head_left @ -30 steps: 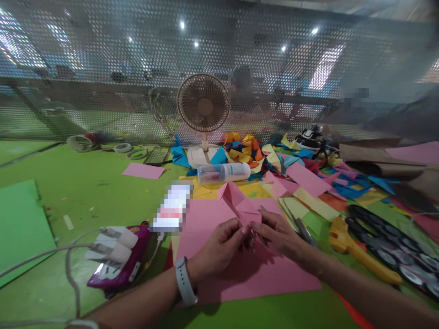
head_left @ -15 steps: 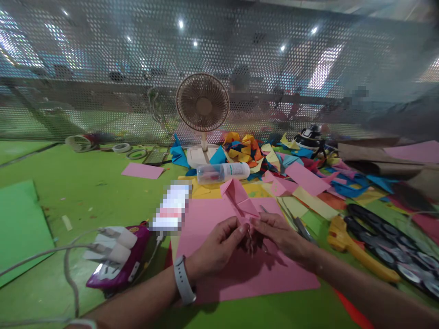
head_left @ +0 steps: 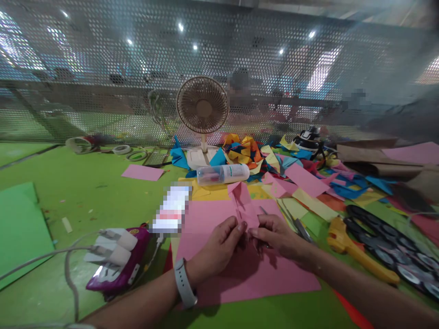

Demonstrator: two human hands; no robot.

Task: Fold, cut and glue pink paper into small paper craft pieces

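Note:
Between my two hands stands a folded piece of pink paper (head_left: 243, 203), with creases and a folded-over top. My left hand (head_left: 221, 242), a light watch strap on its wrist, pinches the paper's lower left edge between thumb and fingers. The lower right edge is pinched by my right hand (head_left: 279, 235). Both hands hover over a large pink sheet (head_left: 202, 224) lying flat. The fingers under the paper are partly in shadow. A pair of scissors (head_left: 302, 228) lies just beyond my right hand, partly hidden.
A fan (head_left: 203, 109) stands at the back before a perforated screen. Left are a phone (head_left: 171, 208) and a purple power strip (head_left: 132, 256) with cables. A clear bottle (head_left: 222, 173) lies ahead. Paper scraps (head_left: 307, 178), a yellow-handled tool (head_left: 360, 256) and a black object (head_left: 387, 246) are right.
The folded pink paper has turned more upright and narrower, its top shifting slightly right. My right fingers have shifted a little along its edge. My left hand stays nearly in place.

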